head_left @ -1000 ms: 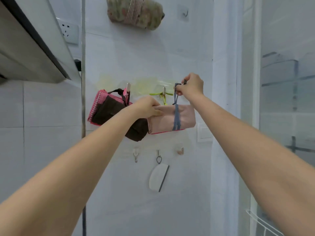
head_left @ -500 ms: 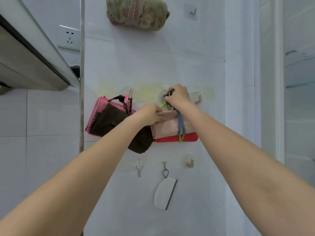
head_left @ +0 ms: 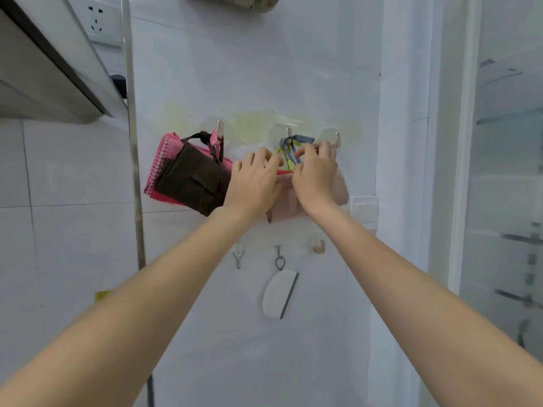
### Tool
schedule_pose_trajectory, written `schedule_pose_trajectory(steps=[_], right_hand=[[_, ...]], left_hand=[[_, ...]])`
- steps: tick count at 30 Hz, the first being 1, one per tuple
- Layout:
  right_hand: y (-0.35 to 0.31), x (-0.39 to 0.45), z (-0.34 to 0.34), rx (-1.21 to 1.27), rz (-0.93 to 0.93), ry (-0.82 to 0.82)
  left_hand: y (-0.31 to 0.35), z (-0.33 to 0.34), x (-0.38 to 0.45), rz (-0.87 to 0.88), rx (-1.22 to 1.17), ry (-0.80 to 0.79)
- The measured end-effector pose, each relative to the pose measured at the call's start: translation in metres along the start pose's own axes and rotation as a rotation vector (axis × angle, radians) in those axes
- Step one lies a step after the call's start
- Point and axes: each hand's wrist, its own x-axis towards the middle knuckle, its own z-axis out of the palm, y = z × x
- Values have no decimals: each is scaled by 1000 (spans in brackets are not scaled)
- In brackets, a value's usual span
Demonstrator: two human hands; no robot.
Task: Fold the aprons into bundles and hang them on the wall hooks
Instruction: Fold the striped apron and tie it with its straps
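on the wall, a brown apron bundle [head_left: 192, 179] already hangs; both hands, left hand [head_left: 252, 183] and right hand [head_left: 316, 177], pinch the pink bundle's [head_left: 338, 189] straps [head_left: 289, 146] at the middle hook [head_left: 288, 132].

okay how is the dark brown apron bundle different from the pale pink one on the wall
The dark brown folded apron bundle hangs untouched from the left metal hook; the pale pink folded apron bundle sits under both hands at the middle metal hook. Brown has a dark strap, pink a blue one. Both are folded bundles.
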Motion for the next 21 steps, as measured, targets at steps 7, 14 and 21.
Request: schedule_pose_trajectory(steps=[7,14,21], right_hand=[[-110,-85,6,452,-293,212],[-229,-284,71,593,-328,-340],[-275,-450,133,201,-198,-1312]], left_hand=[[-42,-38,-117,-34,-274,225],[-152,-86,-341,-251,-130,-281],[-228,-148,-508,-510,-133,-962]])
